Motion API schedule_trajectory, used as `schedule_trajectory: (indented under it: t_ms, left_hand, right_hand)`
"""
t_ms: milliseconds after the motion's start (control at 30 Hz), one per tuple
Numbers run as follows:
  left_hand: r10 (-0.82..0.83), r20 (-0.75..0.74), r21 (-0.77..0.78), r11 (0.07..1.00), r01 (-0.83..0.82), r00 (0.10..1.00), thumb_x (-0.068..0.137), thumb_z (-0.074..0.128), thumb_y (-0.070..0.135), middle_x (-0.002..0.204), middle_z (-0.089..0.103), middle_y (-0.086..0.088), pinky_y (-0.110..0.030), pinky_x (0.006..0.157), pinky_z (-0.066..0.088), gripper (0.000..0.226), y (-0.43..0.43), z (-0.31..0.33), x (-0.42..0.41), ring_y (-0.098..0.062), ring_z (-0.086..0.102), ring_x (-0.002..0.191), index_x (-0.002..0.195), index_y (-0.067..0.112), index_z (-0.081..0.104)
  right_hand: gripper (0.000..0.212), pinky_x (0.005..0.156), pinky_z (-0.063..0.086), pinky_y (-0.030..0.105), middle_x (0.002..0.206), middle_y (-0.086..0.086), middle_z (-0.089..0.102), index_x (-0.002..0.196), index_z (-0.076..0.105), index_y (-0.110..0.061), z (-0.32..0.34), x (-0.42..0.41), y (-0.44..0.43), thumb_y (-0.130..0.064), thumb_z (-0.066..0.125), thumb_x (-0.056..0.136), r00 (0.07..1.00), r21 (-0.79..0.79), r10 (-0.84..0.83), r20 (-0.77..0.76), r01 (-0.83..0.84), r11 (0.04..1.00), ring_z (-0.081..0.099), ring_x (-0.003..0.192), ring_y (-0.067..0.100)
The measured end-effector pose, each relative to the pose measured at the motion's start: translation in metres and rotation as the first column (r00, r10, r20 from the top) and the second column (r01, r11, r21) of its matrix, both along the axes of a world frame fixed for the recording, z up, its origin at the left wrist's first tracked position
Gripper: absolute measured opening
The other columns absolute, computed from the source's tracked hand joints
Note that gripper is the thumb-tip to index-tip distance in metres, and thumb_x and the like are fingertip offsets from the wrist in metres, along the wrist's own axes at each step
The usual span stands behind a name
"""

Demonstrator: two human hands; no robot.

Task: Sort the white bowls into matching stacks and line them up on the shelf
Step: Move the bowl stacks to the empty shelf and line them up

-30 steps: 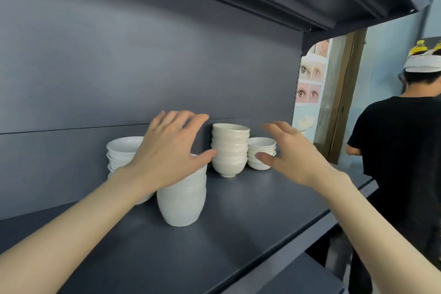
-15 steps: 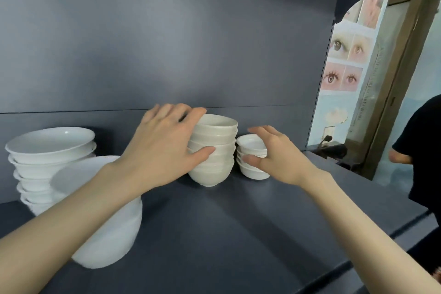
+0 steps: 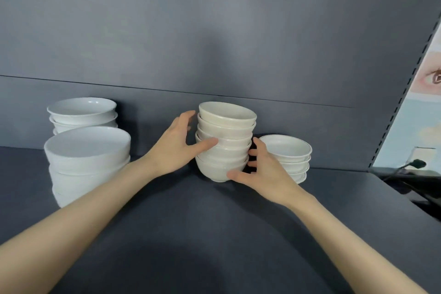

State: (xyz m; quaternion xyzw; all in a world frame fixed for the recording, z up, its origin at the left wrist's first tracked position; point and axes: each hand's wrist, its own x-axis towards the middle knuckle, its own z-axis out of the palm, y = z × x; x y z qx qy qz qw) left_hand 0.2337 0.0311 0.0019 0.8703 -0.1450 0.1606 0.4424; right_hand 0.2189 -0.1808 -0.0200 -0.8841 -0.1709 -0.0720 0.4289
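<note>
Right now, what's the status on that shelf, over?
Left hand and right hand both grip the middle bowl stack, standing on the shelf. Small dish stack tight beside right hand. Front wide stack and rear wide stack off left.

Cream-tinted bowls point(image 3: 225, 126) are sitting beside a plain bright-white stack point(image 3: 87, 150) at left on the slate-blue shelf point(image 3: 191, 222), pastel eye poster point(image 3: 429, 79) far right.

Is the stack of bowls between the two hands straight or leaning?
Leaning slightly: in the middle stack the upper bowls sit tilted, rims sloping down to the right; the left hand and right hand hold its sides.
</note>
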Motion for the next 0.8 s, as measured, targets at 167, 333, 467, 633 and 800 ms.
schedule_trajectory:
  t_ms: [167,333,467,633,800]
  left_hand:
    - [-0.123,-0.106,-0.265,0.960,0.091,0.987,0.083,0.067,0.036,0.141,0.046,0.006,-0.005,0.077,0.047,0.077,-0.013,0.003,0.019,-0.005,0.051,0.119,0.145,0.015,0.026]
    - [-0.188,-0.134,-0.318,0.938,0.137,0.973,0.071,0.066,0.050,0.127,0.055,0.013,-0.018,0.081,0.052,0.083,-0.018,-0.004,0.029,0.002,0.056,0.111,0.141,0.020,0.032]
    - [-0.163,-0.127,-0.352,0.930,0.109,0.978,0.073,0.072,0.051,0.126,0.057,0.013,-0.025,0.089,0.050,0.078,-0.018,-0.009,0.030,0.000,0.056,0.112,0.138,0.023,0.037]
    - [-0.125,-0.113,-0.343,0.936,0.079,0.986,0.068,0.071,0.054,0.123,0.058,0.013,-0.027,0.089,0.050,0.080,-0.017,-0.008,0.024,-0.002,0.057,0.110,0.136,0.023,0.039]
    - [-0.118,-0.121,-0.330,0.941,0.072,0.986,0.062,0.076,0.063,0.116,0.059,0.020,-0.024,0.085,0.051,0.087,-0.010,-0.011,0.012,0.003,0.060,0.105,0.133,0.030,0.039]
  right_hand:
    - [0.087,0.108,0.040,0.036,0.131,-0.021,0.044,0.139,0.022,-0.031,-0.015,0.015,-0.001,-0.038,0.079,0.073,0.995,0.094,0.073,-0.071,-0.066,0.993,0.046,0.126,0.009]
    - [0.088,0.110,0.038,0.034,0.123,-0.035,0.041,0.137,0.021,-0.040,-0.027,0.024,0.002,-0.036,0.080,0.071,0.991,0.149,0.100,-0.093,-0.085,0.985,0.044,0.125,0.003]
    - [0.088,0.108,0.040,0.033,0.118,-0.039,0.042,0.132,0.026,-0.041,-0.028,0.028,0.002,-0.035,0.083,0.066,0.990,0.216,0.104,-0.098,-0.081,0.973,0.048,0.123,0.003]
    - [0.085,0.095,0.040,0.015,0.111,-0.044,0.042,0.124,0.025,-0.049,-0.031,0.023,0.000,-0.025,0.085,0.068,0.995,0.192,0.087,-0.057,-0.074,0.979,0.047,0.109,-0.015]
    - [0.088,0.098,0.045,0.020,0.120,-0.029,0.049,0.125,0.031,-0.045,-0.032,0.020,0.002,-0.035,0.089,0.059,0.996,0.176,0.067,-0.063,-0.055,0.983,0.051,0.113,-0.004]
